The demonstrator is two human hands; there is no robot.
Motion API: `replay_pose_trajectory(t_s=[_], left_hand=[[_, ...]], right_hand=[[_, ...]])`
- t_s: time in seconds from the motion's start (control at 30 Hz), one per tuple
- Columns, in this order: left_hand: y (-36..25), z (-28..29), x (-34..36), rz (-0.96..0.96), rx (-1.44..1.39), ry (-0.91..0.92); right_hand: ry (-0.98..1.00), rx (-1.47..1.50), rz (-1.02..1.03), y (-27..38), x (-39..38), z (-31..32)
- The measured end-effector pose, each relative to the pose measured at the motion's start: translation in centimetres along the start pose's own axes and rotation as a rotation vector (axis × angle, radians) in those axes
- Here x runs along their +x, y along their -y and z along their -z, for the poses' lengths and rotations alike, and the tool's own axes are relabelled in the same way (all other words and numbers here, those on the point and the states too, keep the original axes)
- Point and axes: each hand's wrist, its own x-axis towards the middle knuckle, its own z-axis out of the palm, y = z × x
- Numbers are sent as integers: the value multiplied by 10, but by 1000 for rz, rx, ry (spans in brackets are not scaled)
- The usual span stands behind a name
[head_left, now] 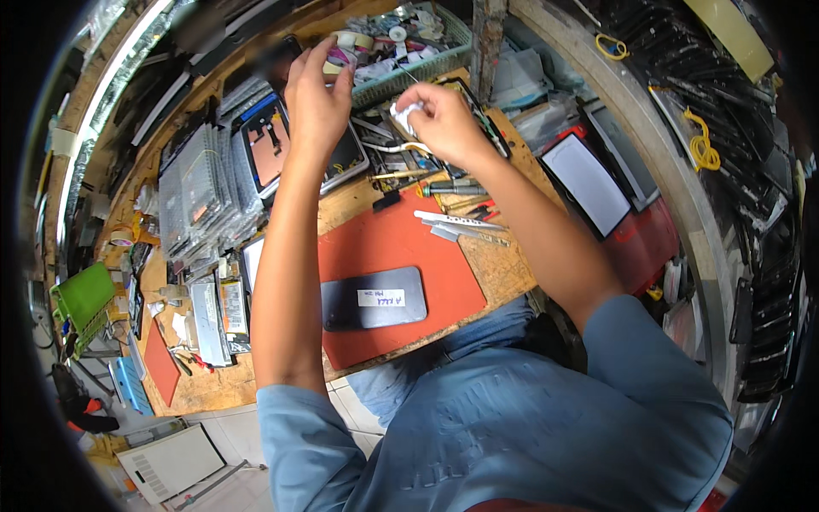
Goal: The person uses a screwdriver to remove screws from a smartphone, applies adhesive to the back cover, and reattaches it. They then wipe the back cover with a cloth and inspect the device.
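My left hand (320,107) is raised at the far side of the workbench, its thumb and fingers apart. Rolls of tape (353,40) lie by its fingertips at the basket; whether it touches one I cannot tell. Crumpled white tissue (406,117) is pinched in my right hand (447,126), above tools at the back of the bench. Between my forearms, a dark smartphone (341,309) with a handwritten white label rests on a red-orange mat (375,243). My left forearm hides part of the mat and borders the phone's left end.
A green basket (452,47) of small parts stands at the back. Stacked clear plastic cases (196,192) and a tray with a copper-coloured panel (266,149) fill the left. Tweezers and pens (461,224) lie right of the mat. A wooden post (488,51) rises behind.
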Motion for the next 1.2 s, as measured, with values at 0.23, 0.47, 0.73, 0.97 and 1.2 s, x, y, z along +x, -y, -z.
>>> replay_pose_trajectory(t_s=[0.23,0.47,0.73,0.97,1.2], left_hand=[[-46,18,-69,456,-596,462],[-46,53,-125,730,-887,310],[-66,81,-171,430,-133,-136],[-76,114,-208,441,-387,-164],[-62,185,-250,498,-344,-96]], right_hand=[[165,343,-123,22,-17,1],[149,324,-200,39,-53,-34],[358,371,-25,55,-90,-78],[401,383,-140,79,-94,-96],[746,-63,290,118,-108,-134]])
